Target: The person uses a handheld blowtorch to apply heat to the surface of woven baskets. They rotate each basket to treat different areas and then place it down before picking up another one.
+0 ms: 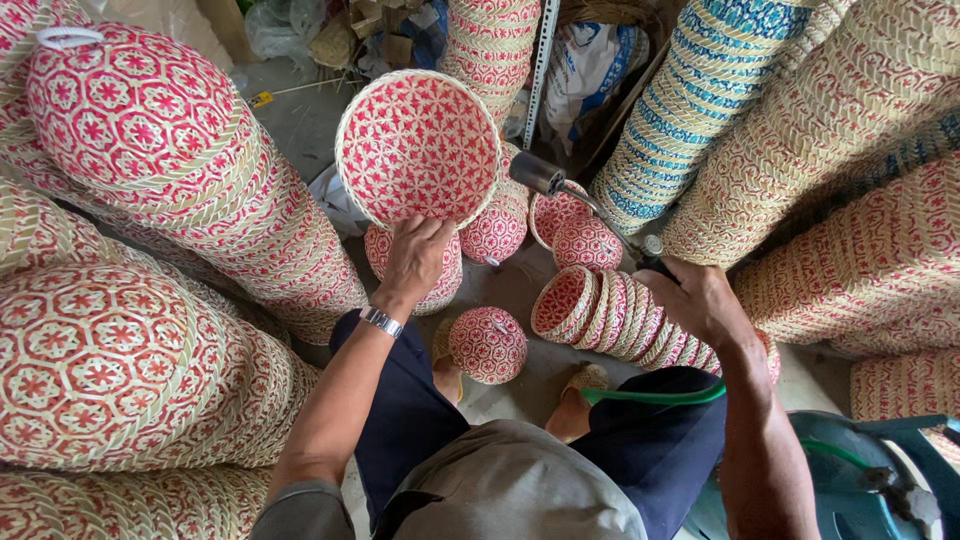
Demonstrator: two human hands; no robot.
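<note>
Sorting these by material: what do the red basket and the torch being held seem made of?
The basket in the left hand looks like woven plant strips, dyed red and natural tan, matte. The torch in the right hand looks like metal: dull grey nozzle and tube.

**One head-worn view, looking steeply down**

We look from the person's head, near the left hand (pixel 413 258) and right hand (pixel 697 300), past the lap to the concrete floor (pixel 520 285), stacked woven baskets (pixel 180 190) crowding both sides.
</note>
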